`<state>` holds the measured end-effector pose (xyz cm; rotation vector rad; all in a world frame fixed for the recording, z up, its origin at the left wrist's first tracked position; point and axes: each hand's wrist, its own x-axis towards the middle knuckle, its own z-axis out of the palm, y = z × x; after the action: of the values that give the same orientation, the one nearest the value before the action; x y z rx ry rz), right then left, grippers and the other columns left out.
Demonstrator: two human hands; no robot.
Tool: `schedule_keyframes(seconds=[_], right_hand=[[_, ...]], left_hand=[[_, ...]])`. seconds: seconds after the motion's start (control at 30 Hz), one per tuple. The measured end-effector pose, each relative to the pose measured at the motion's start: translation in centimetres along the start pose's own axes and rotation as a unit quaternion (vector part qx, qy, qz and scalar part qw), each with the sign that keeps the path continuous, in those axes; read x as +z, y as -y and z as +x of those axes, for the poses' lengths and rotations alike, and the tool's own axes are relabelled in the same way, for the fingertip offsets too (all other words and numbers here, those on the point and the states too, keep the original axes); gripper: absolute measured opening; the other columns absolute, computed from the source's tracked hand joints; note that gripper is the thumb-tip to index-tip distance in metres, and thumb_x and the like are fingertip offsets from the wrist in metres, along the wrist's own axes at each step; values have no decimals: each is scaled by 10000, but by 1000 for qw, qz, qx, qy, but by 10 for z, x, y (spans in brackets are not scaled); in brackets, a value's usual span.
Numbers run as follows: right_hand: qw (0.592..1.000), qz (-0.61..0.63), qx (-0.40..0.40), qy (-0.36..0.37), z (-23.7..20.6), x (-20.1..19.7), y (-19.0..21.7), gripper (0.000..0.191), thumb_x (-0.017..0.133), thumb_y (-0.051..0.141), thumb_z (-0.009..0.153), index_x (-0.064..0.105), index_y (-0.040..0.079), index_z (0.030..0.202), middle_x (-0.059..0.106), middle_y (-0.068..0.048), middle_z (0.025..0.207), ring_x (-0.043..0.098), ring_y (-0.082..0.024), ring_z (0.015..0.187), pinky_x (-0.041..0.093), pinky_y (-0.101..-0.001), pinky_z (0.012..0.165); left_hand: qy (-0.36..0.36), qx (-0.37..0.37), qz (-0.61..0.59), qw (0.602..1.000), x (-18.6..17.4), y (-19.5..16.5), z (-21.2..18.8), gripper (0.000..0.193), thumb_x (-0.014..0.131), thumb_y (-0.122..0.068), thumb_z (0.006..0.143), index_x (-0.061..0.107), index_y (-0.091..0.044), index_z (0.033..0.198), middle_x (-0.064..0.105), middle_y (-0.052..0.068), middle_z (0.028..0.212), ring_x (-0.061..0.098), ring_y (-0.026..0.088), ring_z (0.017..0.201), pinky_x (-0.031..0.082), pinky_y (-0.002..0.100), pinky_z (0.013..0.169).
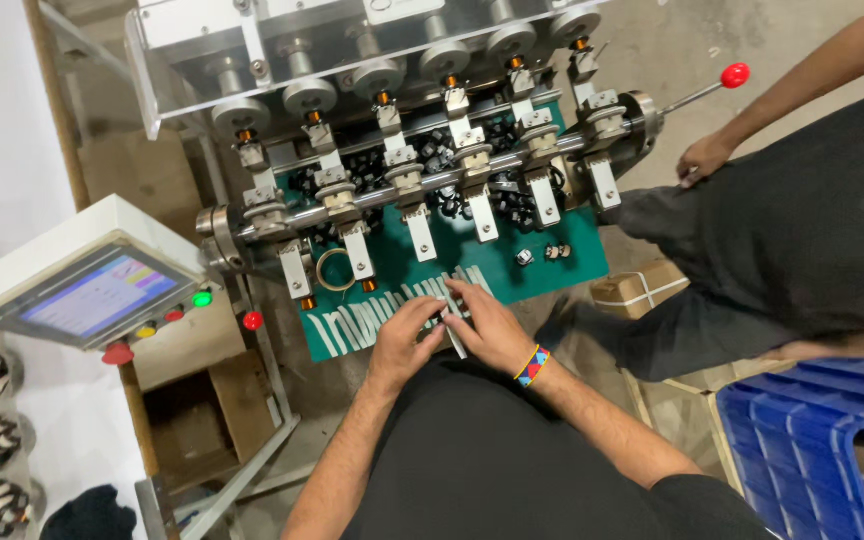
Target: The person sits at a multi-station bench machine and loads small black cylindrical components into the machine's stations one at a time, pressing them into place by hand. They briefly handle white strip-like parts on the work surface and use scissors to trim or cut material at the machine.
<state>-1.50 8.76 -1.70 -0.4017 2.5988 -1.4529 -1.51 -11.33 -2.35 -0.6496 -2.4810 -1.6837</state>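
Both hands meet at the near edge of the green mat: the left hand and right hand pinch a thin white strip between their fingertips. More white strips lie in a row just beside them, below the winding machine.

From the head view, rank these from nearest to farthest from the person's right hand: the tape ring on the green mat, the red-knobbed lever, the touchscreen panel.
From the right hand:
1. Tape ring, on the green mat, up and to the hand's left.
2. Red-knobbed lever, far upper right, by another person's hand.
3. Touchscreen panel, far left of the machine.
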Motion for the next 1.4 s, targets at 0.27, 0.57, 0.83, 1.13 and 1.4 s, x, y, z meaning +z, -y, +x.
schedule_keyframes(seconds=[0.27,0.57,0.83,1.13,1.4], right_hand=[[941,274,180,83,-31,11,-20,210,623,220,1033,675,19,998,649,-24,815,580,-89,756,497,-300,696],[983,-106,-116,-93,0,-15,6,77,679,86,923,683,58,994,647,-113,970,619,-327,940,498,-404,810],[994,49,-59,-72,10,-15,-9,307,684,147,956,648,17,1232,678,-109,1044,675,-263,960,539,-361,842],[990,62,7,126,27,-65,-48,246,693,200,935,741,50,1124,724,-81,961,707,-165,810,573,-302,734],[989,-106,-83,68,19,-96,-55,113,722,164,897,728,62,946,702,-84,881,684,-306,841,519,-421,760]], left_hand=[[-86,-158,-156,971,15,36,-15,356,789,-32,870,698,5,1212,727,119,1140,738,168,968,611,302,850],[28,-349,-613,709,19,49,-19,393,669,-70,962,577,77,1314,723,190,1119,747,254,979,626,385,895],[54,-333,-529,779,18,13,-12,335,683,-100,970,666,42,1272,717,187,1103,755,259,949,622,367,863],[23,-156,-82,984,49,-19,18,690,746,-115,836,504,-108,1482,710,117,1184,720,204,1026,599,337,944],[-11,-144,-64,987,97,-17,21,613,774,-104,836,593,-91,1422,689,117,1208,710,204,1026,594,326,909]])
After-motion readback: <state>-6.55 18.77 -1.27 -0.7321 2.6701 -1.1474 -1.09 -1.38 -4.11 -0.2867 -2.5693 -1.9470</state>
